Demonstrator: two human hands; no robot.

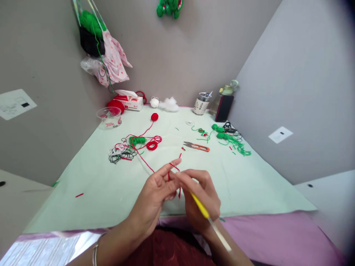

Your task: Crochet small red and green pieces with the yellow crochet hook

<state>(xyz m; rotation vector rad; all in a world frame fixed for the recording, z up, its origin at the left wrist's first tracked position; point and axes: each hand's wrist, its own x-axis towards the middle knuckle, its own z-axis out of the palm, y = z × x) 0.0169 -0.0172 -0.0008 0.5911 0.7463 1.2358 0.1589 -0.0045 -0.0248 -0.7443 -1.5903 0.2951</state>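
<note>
My left hand (pixel 161 186) is closed in a pinch on red yarn (pixel 145 162), with the index finger stretched out and the yarn looped round it. Right beside it, my right hand (pixel 201 192) grips a crochet hook (pixel 200 205) with a yellow and whitish handle. The hook's tip is hidden between the fingers of both hands. A short red end hangs below the fingertips. From my left hand the yarn runs back past a red coil (pixel 151 145) and a green bundle (pixel 137 140) to a small red ball (pixel 154 117).
Orange snips (pixel 196 146) lie beyond my hands. White and black yarn (pixel 120 152) tangles at the left; green crocheted pieces (pixel 222 135) lie at the right. Along the back stand a plastic tub (pixel 109 119), tissue box (pixel 129 101), pen cup (pixel 201 104) and phone (pixel 224 108).
</note>
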